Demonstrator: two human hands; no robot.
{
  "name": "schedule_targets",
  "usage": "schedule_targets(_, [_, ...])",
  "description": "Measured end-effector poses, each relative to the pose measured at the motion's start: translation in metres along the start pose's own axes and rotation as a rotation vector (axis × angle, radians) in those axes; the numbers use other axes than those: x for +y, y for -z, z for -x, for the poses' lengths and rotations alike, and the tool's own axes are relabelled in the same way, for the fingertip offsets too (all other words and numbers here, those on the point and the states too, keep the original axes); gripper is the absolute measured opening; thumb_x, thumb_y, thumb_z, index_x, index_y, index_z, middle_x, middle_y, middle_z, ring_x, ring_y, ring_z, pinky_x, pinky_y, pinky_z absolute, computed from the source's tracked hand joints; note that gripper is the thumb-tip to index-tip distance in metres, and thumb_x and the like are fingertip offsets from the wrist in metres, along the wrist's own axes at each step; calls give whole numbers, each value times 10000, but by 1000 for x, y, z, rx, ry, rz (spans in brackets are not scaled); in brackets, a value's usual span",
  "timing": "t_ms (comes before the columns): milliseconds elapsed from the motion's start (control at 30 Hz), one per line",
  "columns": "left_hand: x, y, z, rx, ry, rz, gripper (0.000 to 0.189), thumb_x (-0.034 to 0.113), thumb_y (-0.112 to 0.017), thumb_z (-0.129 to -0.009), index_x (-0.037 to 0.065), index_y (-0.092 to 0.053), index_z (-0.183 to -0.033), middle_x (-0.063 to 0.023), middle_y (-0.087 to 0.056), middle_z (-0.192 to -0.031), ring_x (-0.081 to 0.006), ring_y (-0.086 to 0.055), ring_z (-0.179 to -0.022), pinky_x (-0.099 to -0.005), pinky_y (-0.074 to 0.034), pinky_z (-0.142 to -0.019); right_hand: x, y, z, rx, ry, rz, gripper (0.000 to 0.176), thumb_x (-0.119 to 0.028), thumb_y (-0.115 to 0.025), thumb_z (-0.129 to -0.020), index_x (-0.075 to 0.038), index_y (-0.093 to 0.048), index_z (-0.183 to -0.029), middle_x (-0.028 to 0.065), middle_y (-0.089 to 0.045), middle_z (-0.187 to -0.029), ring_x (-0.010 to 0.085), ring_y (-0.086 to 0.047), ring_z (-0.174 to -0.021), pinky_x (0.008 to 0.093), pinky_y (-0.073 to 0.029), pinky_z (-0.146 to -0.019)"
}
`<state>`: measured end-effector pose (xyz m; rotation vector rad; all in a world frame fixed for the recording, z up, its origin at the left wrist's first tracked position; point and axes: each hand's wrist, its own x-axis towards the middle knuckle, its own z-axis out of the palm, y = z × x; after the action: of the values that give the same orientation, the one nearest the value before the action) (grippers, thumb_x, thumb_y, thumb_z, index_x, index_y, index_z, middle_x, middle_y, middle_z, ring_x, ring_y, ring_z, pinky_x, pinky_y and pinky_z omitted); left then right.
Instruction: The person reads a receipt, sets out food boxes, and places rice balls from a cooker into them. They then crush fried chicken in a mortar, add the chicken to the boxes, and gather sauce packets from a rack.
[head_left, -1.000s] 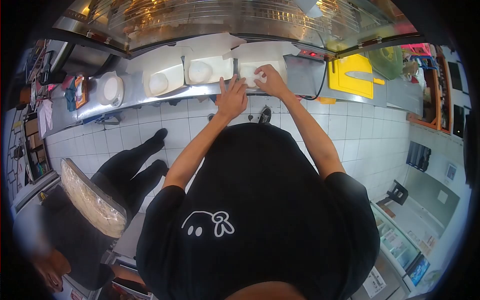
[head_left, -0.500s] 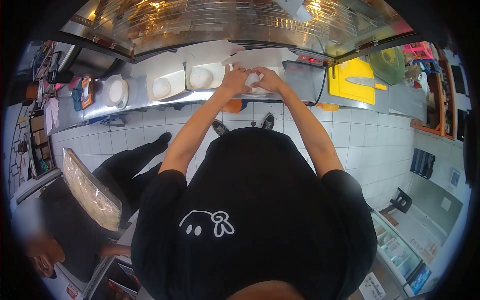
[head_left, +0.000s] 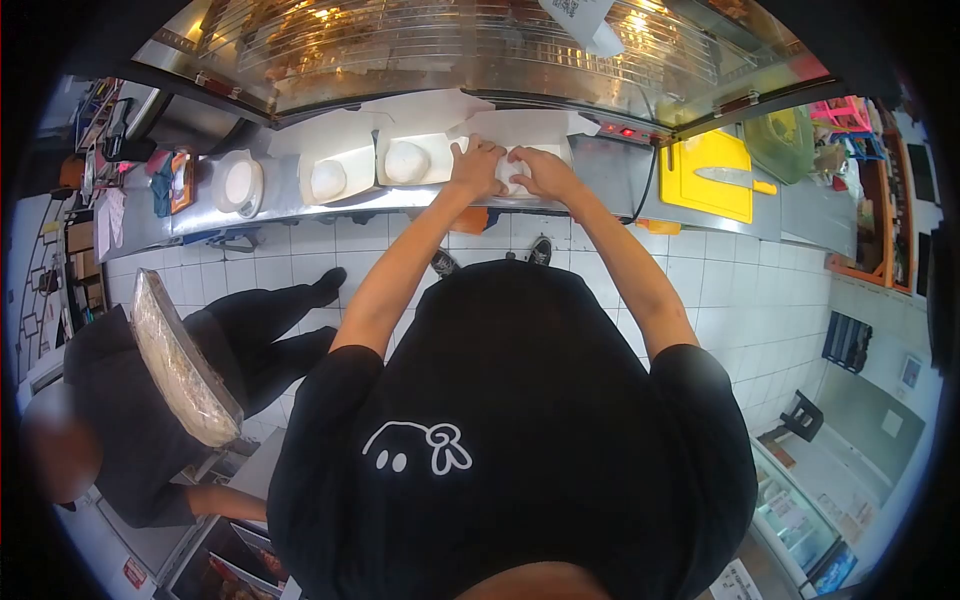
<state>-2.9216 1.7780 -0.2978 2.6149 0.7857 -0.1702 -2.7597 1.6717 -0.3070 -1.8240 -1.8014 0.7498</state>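
Note:
At the counter my left hand [head_left: 477, 167] and my right hand [head_left: 544, 173] cup a white rounded mound [head_left: 513, 177] from either side, fingers curved against it. It sits in the rightmost of three opened white boxes, whose raised lid [head_left: 535, 123] stands behind my hands. Left of that, the middle box [head_left: 437, 172] contains a similar white mound [head_left: 407, 161]. Another mound [head_left: 328, 179] is in the left box [head_left: 358, 180]. What the mounds are made of, I cannot make out.
A scale-like device with a round white top [head_left: 240, 183] stands left of the boxes. To the right, a knife [head_left: 722, 176] lies on a yellow cutting board [head_left: 690, 196]. A lit glass cabinet [head_left: 440, 60] rises behind. Behind me at left, a person [head_left: 130, 420] bends beside a wrapped tray [head_left: 180, 365].
My hands have shifted slightly around the mound, staying on both sides of it. The view has tilted a little. The other person at left has moved their head and arm.

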Motion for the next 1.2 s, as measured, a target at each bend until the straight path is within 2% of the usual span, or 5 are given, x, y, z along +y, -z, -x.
schedule_targets(533, [2, -10, -8, -21, 29, -133, 690, 452, -838, -581, 176, -650, -1184, -36, -598, -1221, -267, -397, -1261, -604, -286, -997, 1, -11, 4, 162, 41, -121, 393, -161, -733, -769, -34, -571, -1104, 183, -551, -1087, 389, -589, -982, 444, -485, -858])
schedule_targets(833, [9, -11, 38, 315, -40, 32, 563, 319, -762, -733, 131, -598, -1238, -49, -601, -1247, -282, -408, -1274, -612, -255, -1012, -20, -15, 16, 165, 49, -94, 299, -186, -636, -873, -7, -570, -1104, 187, -553, -1104, 395, -580, -1003, 430, -473, -893])
schedule_targets(1000, [-10, 2, 108, 202, 131, 603, 216, 250, -671, -800, 52, -712, -875, -135, -706, -862, -320, -670, -834, -444, -507, -803, -39, 22, 36, 316, -222, -360, 186, -179, -541, -962, -19, -636, -971, 138, -651, -924, 225, -634, -800, 344, -509, -709])
schedule_targets(1100, [-72, -88, 141, 204, 179, 469, 200, 207, -619, -810, 31, -712, -823, -164, -692, -736, -334, -685, -727, -427, -541, -698, -91, 87, 47, 637, -90, -415, 136, -77, -517, -961, -44, -605, -1060, 75, -642, -957, 119, -582, -766, 264, -488, -676])
schedule_targets(1200, [-113, -121, 169, -31, 258, 476, 226, 176, -586, -830, 34, -708, -957, -184, -706, -865, -349, -688, -841, -438, -536, -782, -161, 158, 33, 939, 290, -306, 419, -29, -559, -933, -11, -438, -1334, 129, -562, -1248, 200, -546, -1119, 333, -419, -975])
